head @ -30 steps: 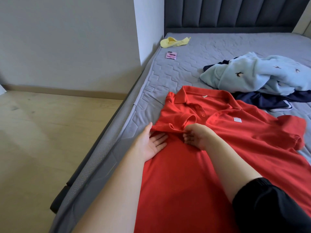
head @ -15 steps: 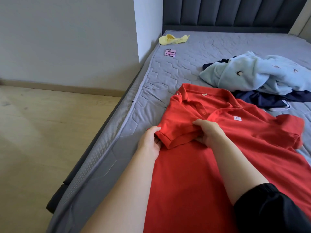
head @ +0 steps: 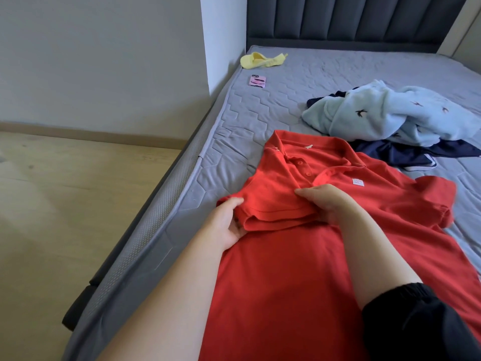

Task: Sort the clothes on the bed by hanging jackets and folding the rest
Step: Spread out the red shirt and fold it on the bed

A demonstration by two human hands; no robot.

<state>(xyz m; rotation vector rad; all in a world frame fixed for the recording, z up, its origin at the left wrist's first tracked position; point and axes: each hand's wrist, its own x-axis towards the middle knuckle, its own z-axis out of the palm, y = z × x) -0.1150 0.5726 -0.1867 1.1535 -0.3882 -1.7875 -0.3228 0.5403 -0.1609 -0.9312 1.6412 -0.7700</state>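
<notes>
At frame centre my left hand (head: 227, 222) pinches the red polo shirt's (head: 286, 277) folded sleeve (head: 273, 208); my right hand (head: 328, 201) covers it, grip unclear.

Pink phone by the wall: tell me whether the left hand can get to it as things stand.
Probably, with a lean: only bare mattress lies between the left hand and the pink phone, though its grip is on the red polo shirt.
</notes>
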